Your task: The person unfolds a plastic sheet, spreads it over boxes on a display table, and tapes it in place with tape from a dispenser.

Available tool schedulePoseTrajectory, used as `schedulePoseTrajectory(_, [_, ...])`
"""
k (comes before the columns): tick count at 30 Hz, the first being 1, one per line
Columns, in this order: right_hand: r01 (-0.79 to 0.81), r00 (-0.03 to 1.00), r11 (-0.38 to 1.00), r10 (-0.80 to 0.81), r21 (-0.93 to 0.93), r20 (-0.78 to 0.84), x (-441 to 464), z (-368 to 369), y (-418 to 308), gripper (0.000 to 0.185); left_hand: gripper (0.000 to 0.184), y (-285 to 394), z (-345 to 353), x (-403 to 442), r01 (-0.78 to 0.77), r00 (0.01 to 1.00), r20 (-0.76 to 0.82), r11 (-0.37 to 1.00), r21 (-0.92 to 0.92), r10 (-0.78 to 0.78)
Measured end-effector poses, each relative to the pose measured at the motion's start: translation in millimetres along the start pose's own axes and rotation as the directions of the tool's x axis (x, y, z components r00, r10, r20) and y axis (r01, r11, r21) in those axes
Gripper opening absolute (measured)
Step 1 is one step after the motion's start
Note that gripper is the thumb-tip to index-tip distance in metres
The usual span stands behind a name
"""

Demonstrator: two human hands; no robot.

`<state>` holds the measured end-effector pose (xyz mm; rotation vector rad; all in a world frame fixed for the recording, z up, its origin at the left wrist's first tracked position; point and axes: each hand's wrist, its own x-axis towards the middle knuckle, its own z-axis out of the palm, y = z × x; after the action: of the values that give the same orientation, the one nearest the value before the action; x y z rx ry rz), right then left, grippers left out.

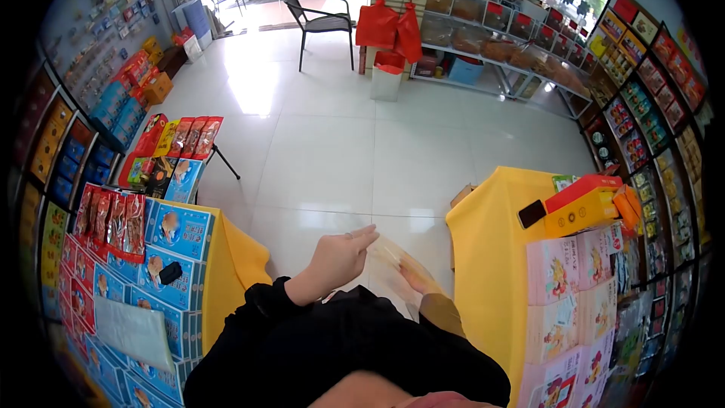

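The left hand (338,255) is raised in front of the body, the back of it turned up and the wrist coming out of a black sleeve (270,299). Its fingers lie close together and point to the right and a little forward, with a ring on one of them. The tips are at the upper corner of a clear bag (390,254); the thumb is hidden, so I cannot tell if this grip pinches the film.

The bag is between the two hands, above the floor (332,155), in the gap between two tables with yellow cloths (236,257). The right hand (414,275) is lower and shows blurred through the film, the forearm slanting forward and inward. Whether it is inside or behind the bag, and whether its grip is spread or pressed together, I cannot tell.
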<state>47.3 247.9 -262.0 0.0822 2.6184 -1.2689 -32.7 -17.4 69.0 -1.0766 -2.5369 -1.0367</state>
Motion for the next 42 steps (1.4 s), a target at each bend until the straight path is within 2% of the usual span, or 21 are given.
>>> schedulePoseTrajectory(1, [-0.138,0.99,0.989,0.139,0.045,-0.019,-16.9,-3.6,2.7,0.043,0.026,8.2,-4.9,-0.5,-0.004,1.0,0.021,1.0,-0.019,0.004])
schedulePoseTrajectory(3, [-0.273,0.958,0.956,0.28,0.106,-0.06,-43.3,-11.8,11.8,0.041,0.026,17.5,-11.0,-1.6,0.001,0.999,0.041,0.999,-0.043,0.0])
schedulePoseTrajectory(4, [-0.323,0.937,0.937,0.336,0.135,-0.094,-57.5,-18.1,23.9,0.04,0.028,18.4,-14.0,-0.1,0.012,1.0,0.007,0.993,-0.12,-0.011])
schedulePoseTrajectory(5, [-0.348,0.922,0.924,0.368,0.16,-0.12,-67.7,-24.0,33.6,0.038,0.03,19.3,-18.2,2.5,0.016,0.999,-0.026,0.981,-0.195,-0.022])
schedulePoseTrajectory(9, [-0.434,0.83,0.864,0.493,0.256,-0.259,-113.2,-60.4,75.9,0.034,0.034,26.7,-49.1,10.1,-0.044,0.998,-0.055,0.972,-0.233,0.032])
schedulePoseTrajectory(11, [-0.453,0.78,0.84,0.535,0.297,-0.324,-136.5,-81.0,91.9,0.032,0.033,29.4,-55.2,7.4,-0.064,0.998,-0.002,0.936,-0.346,0.068])
schedulePoseTrajectory(18, [-0.447,0.688,0.819,0.572,0.36,-0.447,-180.9,-128.8,112.5,0.026,0.033,44.0,-69.6,3.2,-0.092,0.995,-0.013,0.862,-0.498,0.099])
schedulePoseTrajectory(20, [-0.447,0.67,0.817,0.576,0.365,-0.468,-190.1,-144.6,114.9,0.025,0.033,45.0,-76.8,2.0,-0.038,0.991,0.088,0.857,-0.514,0.097])
schedulePoseTrajectory(24, [-0.437,0.663,0.831,0.556,0.344,-0.501,-202.6,-171.0,118.5,0.023,0.032,41.0,-66.7,-5.1,-0.064,0.988,0.093,0.878,-0.474,0.123])
schedulePoseTrajectory(26, [-0.43,0.678,0.842,0.539,0.324,-0.5,-203.7,-179.1,115.9,0.022,0.033,39.3,-64.8,-8.1,0.013,0.997,0.07,0.803,-0.596,0.036])
schedulePoseTrajectory(28, [-0.412,0.706,0.86,0.511,0.301,-0.491,-198.4,-183.6,112.1,0.022,0.034,27.5,-68.1,-9.1,0.032,0.997,0.078,0.818,-0.574,0.015])
schedulePoseTrajectory(31, [-0.395,0.768,0.879,0.476,0.268,-0.428,-180.6,-172.6,101.0,0.022,0.032,21.3,-59.6,-10.5,0.081,0.997,0.048,0.835,-0.544,-0.065])
schedulePoseTrajectory(33, [-0.393,0.829,0.889,0.453,0.234,-0.327,-156.2,-146.9,87.2,0.021,0.026,27.2,-60.1,-9.1,0.11,0.978,0.193,0.979,-0.171,-0.076])
schedulePoseTrajectory(34, [-0.384,0.862,0.898,0.432,0.215,-0.266,-141.6,-130.5,78.6,0.021,0.026,26.9,-55.9,-11.3,0.116,0.979,0.186,0.979,-0.168,-0.085])
schedulePoseTrajectory(36, [-0.347,0.92,0.92,0.371,0.181,-0.126,-111.0,-92.8,58.1,0.021,0.022,22.9,-41.0,-18.8,-0.003,0.977,0.212,0.993,-0.12,0.029])
schedulePoseTrajectory(39, [-0.25,0.967,0.955,0.237,0.16,0.098,-67.2,-36.8,18.3,0.022,0.024,20.3,-31.0,-23.9,-0.028,0.984,0.174,0.994,-0.103,0.046])
schedulePoseTrajectory(42, [-0.128,0.962,0.974,0.076,0.188,0.263,-22.6,6.3,-30.1,0.024,0.032,18.5,-21.7,-32.0,0.049,0.976,0.216,0.998,-0.037,-0.04])
